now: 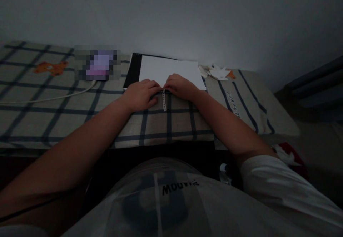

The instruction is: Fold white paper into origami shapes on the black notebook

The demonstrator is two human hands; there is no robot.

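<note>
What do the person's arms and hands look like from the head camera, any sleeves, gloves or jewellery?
Both hands, the left hand and the right hand, are bare: no gloves, and no rings or watch can be made out in the dim light. The forearms are uncovered. A short white sleeve covers the right upper arm. The left sleeve is barely in view.

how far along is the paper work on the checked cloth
Already done, it seems: a small pile of paper scraps lies at the far right of the checked cloth. In hand: the left hand and right hand meet at the near edge of the white sheet, with a narrow punched strip hanging between them. Left: most of the sheet looks untouched.
</note>
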